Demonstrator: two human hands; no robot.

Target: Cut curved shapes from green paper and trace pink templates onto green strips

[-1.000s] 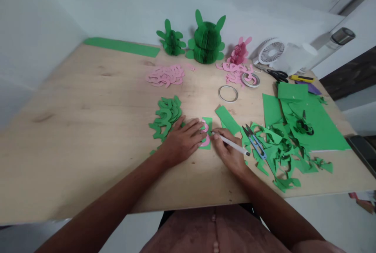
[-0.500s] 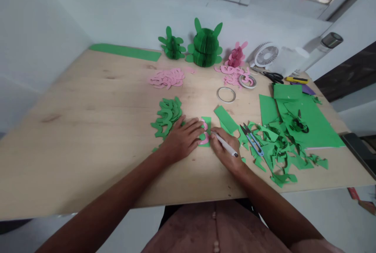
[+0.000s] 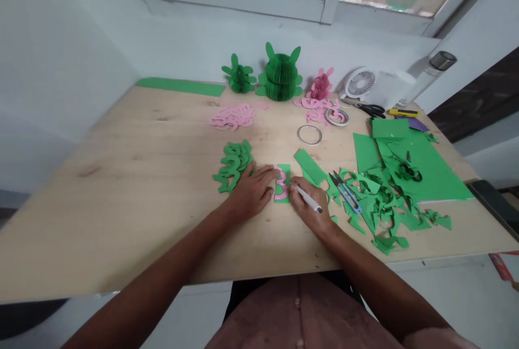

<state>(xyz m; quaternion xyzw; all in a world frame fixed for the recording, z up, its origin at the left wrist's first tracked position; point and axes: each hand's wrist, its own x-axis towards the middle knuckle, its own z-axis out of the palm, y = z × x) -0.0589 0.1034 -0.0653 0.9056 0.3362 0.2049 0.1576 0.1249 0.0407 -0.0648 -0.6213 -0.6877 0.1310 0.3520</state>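
Note:
A pink curved paper cutout (image 3: 280, 193), shaped like a 3, lies on a small green paper rectangle (image 3: 287, 169) near the table's front. My left hand (image 3: 254, 189) rests flat from the left, its fingertips at the cutout's edge and its fingers stretched out. From the right, my right hand (image 3: 310, 203) grips a white pen (image 3: 308, 198), whose tip points at the green paper beside the cutout. Just beyond my left hand lies a pile of curved green paper cutouts (image 3: 232, 164), partly covered by its fingers.
Green scraps (image 3: 385, 203) and blue-handled thread snips (image 3: 346, 192) lie at the right, near green sheets (image 3: 438, 170). Pink cutouts (image 3: 234, 116), a tape roll (image 3: 337, 117) and a ring (image 3: 309, 135) lie farther back. Paper figures (image 3: 280, 76) and a fan (image 3: 360, 83) stand along the wall.
The view has tilted up a little. My left hand's fingers have drawn back slightly, so more of the pink cutout shows. The right hand still holds the pen at the paper.

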